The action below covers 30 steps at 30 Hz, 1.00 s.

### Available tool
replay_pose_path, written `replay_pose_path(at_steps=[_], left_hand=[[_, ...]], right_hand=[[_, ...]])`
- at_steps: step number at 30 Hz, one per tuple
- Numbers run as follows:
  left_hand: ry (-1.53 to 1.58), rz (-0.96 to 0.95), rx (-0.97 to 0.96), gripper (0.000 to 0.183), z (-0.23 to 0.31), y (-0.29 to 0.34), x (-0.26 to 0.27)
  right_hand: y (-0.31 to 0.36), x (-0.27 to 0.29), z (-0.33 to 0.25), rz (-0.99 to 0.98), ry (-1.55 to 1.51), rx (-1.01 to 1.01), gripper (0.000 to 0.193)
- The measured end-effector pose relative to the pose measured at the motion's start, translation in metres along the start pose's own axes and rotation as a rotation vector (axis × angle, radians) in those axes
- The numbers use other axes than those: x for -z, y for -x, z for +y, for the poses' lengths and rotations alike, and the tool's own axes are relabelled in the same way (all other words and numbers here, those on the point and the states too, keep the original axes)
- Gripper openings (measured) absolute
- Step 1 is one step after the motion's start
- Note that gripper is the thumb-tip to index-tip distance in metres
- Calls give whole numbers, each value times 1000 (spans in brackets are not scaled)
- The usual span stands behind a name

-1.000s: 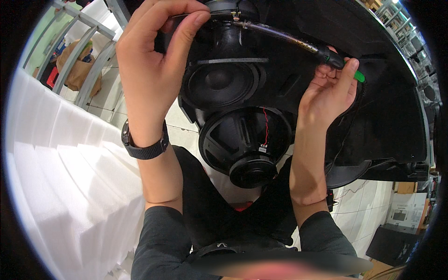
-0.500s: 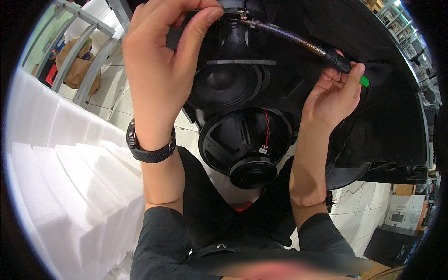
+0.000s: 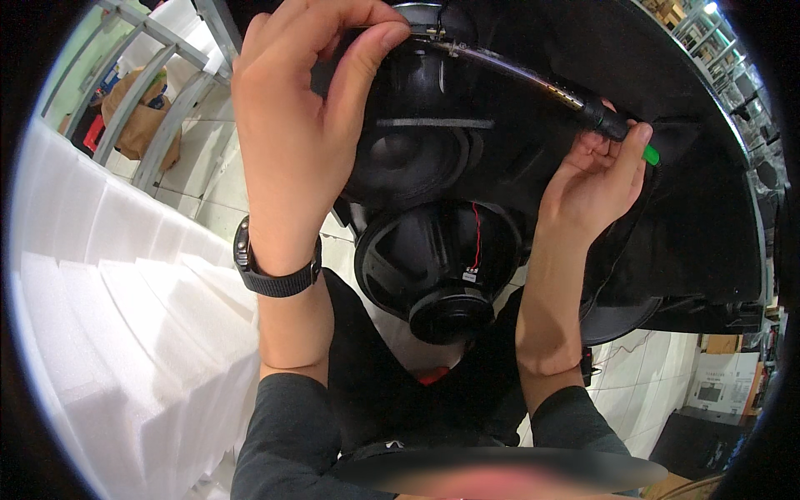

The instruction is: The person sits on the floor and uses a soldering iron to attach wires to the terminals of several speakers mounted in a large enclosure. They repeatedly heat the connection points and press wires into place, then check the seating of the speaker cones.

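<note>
My right hand (image 3: 596, 183) is closed around the black and green handle of a soldering iron (image 3: 533, 81). The iron's metal shaft slants up to the left, with its tip end at a small metal terminal (image 3: 433, 35) on a black speaker driver (image 3: 421, 71) at the top. Thumb and forefinger of my left hand (image 3: 300, 108) are pinched together just left of that terminal; what lies between them is too small to make out. Nearer to me rests a second large black speaker driver (image 3: 387, 237), with a red wire (image 3: 477, 229) attached to it.
White foam sheets (image 3: 142, 333) are stacked along the left. A grey metal rack (image 3: 158, 75) stands at the far left, beside brown paper packing. A big black panel (image 3: 700, 225) spreads across the right side. Boxes (image 3: 723, 379) sit on the tiled floor at lower right.
My left hand has shifted slightly right and down in the picture. The soldering iron remains in my right hand with its tip at the terminal, and the view has moved a little.
</note>
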<state>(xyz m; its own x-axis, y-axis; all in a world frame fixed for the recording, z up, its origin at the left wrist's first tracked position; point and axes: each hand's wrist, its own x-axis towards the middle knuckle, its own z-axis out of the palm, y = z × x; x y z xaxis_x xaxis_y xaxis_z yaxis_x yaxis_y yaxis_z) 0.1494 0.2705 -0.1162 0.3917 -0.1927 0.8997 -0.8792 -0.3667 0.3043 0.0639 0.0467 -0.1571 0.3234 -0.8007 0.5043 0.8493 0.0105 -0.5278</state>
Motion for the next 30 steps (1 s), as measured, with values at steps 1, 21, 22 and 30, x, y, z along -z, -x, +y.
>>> replay_pose_path(at_steps=[1, 21, 22, 30], left_hand=[[-4, 1, 0, 11, 0, -1, 0], [-21, 10, -35, 8, 3, -2, 0], [-23, 10, -38, 8, 3, -2, 0], [-55, 4, -40, 9, 3, -2, 0]], right_hand=[[1, -1, 0, 8, 1, 1, 23], [-1, 3, 4, -26, 4, 28, 22], [-1, 3, 4, -26, 5, 30, 22], [-1, 3, 5, -17, 2, 32, 22]])
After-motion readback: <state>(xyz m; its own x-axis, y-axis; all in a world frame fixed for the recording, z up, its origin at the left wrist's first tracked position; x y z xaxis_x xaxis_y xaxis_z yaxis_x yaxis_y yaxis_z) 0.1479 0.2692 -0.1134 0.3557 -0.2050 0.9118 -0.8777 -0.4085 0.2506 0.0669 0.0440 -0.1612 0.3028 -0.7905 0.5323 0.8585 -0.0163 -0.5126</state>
